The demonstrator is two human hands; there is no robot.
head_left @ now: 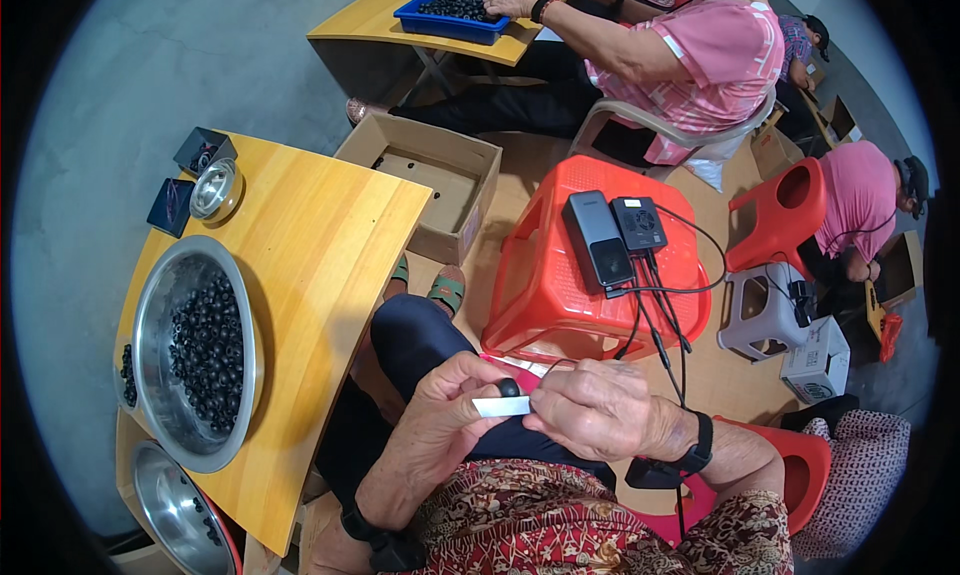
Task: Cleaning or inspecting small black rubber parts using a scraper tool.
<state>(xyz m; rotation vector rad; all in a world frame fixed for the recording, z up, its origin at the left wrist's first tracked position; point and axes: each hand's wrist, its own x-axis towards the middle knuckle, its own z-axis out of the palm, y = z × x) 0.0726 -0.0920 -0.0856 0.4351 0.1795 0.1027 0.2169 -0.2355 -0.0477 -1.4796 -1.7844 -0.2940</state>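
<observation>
1. Over the lap, low centre of view: left hand [445, 415] and right hand [600, 410] meet, both wrists strapped with dark bands.
2. Left hand: thumb and fingers closed on a small black round part [509, 386], pinched at the fingertips.
3. Right hand: fingers curled together, gripping the end of a narrow white strip [500, 406] that lies just under the black part and reaches across to the left thumb.
4. To the person's left, a wooden table [320, 235]. On it a large steel bowl [152, 305] holding a heap of small black round parts [208, 350], more of the same kind as the one in hand.
5. A second steel bowl [170, 505] at the table's near end, a few black pieces inside.
6. Far end of table: a small steel dish [215, 188] and two small dark boxes beside it.
7. Beyond the table, an open cardboard box [440, 180] on the floor.
8. Ahead of the knees, a red plastic stool [560, 285] carrying two black electronic units [610, 230] with cables running back toward the person.
9. Further off, another person in a pink shirt [710, 55] sits at a second table, one hand in a blue tray [440, 20] of black parts.
</observation>
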